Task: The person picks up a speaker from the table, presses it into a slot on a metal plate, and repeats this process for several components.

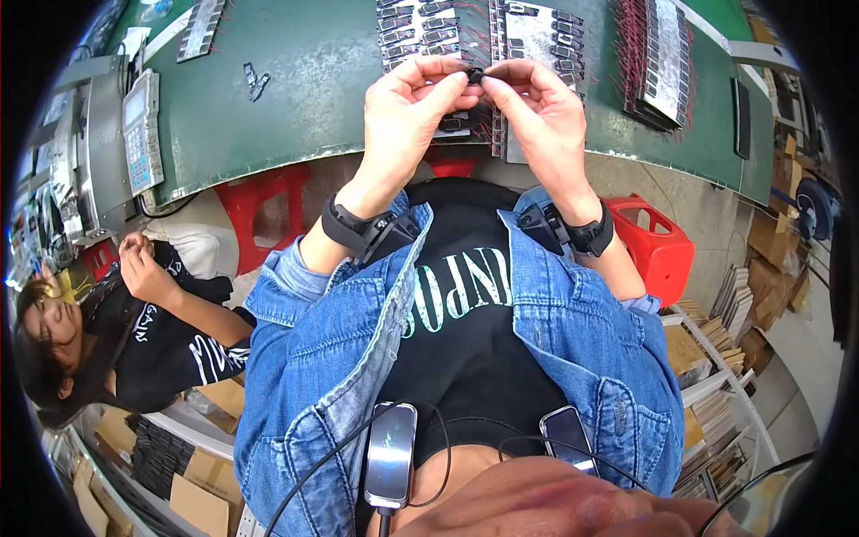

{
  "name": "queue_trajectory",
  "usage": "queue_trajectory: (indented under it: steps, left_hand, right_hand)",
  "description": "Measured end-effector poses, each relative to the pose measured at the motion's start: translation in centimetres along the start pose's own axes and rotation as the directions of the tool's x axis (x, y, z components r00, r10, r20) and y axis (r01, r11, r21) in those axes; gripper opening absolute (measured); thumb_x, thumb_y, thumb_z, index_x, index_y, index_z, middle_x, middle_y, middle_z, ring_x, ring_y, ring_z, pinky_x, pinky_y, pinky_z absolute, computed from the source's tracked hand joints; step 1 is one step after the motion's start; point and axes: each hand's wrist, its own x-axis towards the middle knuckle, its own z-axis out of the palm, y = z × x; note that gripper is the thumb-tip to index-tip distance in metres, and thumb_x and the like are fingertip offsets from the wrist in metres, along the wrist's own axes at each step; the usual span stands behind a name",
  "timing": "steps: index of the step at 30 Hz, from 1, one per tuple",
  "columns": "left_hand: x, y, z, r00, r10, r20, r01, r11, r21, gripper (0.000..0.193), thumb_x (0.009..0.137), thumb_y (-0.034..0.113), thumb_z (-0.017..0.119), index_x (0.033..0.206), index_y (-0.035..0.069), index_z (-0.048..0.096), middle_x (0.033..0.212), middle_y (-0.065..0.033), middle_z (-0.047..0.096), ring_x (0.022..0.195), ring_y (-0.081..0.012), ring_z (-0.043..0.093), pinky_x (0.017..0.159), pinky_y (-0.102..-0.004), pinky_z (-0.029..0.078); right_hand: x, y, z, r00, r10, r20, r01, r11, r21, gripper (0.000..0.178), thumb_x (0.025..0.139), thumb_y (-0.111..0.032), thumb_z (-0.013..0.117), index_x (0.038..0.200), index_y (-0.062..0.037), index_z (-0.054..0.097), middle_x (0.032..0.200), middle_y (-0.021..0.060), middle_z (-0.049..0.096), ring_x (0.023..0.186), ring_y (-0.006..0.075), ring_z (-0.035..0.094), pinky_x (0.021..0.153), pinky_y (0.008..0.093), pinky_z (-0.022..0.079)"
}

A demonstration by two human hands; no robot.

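Two hands pinch one small black plastic part above the green worktop. Left hand and right hand both close fingertips on it.

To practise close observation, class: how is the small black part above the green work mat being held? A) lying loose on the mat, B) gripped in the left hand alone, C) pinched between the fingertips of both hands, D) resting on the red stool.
C: the small black part sits pinched between the fingertips of the left hand and the right hand, raised above the green work mat.
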Motion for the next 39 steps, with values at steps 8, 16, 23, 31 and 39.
queue_trajectory:
  steps: [8,16,23,31,39]
  left_hand:
    - [-0.4,-0.1,-0.1,1.0,0.013,0.028,-0.013,1.0,0.011,0.019,0.093,0.001,0.064,0.11,-0.007,0.063,0.1,-0.0123,0.07,0.088,-0.0174,0.071,0.081,-0.027,0.059]
    - [-0.8,0.1,0.0,0.999,0.01,0.036,-0.011,1.0,0.024,0.017,0.093,0.001,0.064,0.108,-0.006,0.063,0.099,-0.0115,0.069,0.087,-0.0171,0.071,0.081,-0.0267,0.059]
    - [-1.0,0.0,0.2,0.999,0.018,0.034,-0.018,1.0,0.0,0.016,0.093,0.001,0.064,0.107,-0.006,0.064,0.099,-0.0111,0.069,0.086,-0.016,0.071,0.081,-0.0258,0.059]
    - [-0.9,0.0,0.0,0.991,0.057,0.122,-0.068,0.994,0.088,0.02,0.092,0.002,0.067,0.11,-0.004,0.062,0.098,-0.0082,0.068,0.086,-0.0139,0.069,0.081,-0.0258,0.058]
    - [-1.5,2.3,1.2,0.956,0.285,0.071,-0.29,0.877,0.383,0.032,0.089,0.004,0.069,0.119,0.0,0.061,0.108,-0.0087,0.065,0.098,-0.0149,0.066,0.081,-0.0256,0.057]
  right_hand:
    - [0.2,0.2,-0.7,0.999,-0.029,0.028,0.032,0.991,-0.133,0.015,0.093,-0.005,0.066,0.107,0.0011,0.066,0.101,0.0031,0.066,0.09,0.0089,0.064,0.083,0.0232,0.053]
    - [0.4,0.4,-1.3,0.988,0.051,0.145,-0.061,0.996,0.066,0.02,0.093,-0.004,0.066,0.112,0.0005,0.061,0.103,0.0054,0.065,0.095,0.0099,0.063,0.087,0.0244,0.052]
    - [0.5,0.1,-1.1,0.989,0.012,0.148,-0.015,1.0,0.021,0.026,0.093,-0.004,0.064,0.118,-0.0008,0.056,0.105,0.0053,0.063,0.099,0.0107,0.062,0.087,0.0259,0.053]
    - [-0.4,-1.8,-0.3,0.989,-0.029,0.146,0.076,0.942,-0.326,0.029,0.09,-0.004,0.066,0.116,-0.0006,0.056,0.101,0.0057,0.062,0.092,0.0114,0.063,0.083,0.0269,0.052]
    - [5.3,-3.9,-4.7,0.981,-0.074,0.18,0.171,0.774,-0.61,0.019,0.089,-0.012,0.067,0.107,-0.0035,0.065,0.095,0.0054,0.069,0.083,0.0121,0.065,0.078,0.0269,0.052]
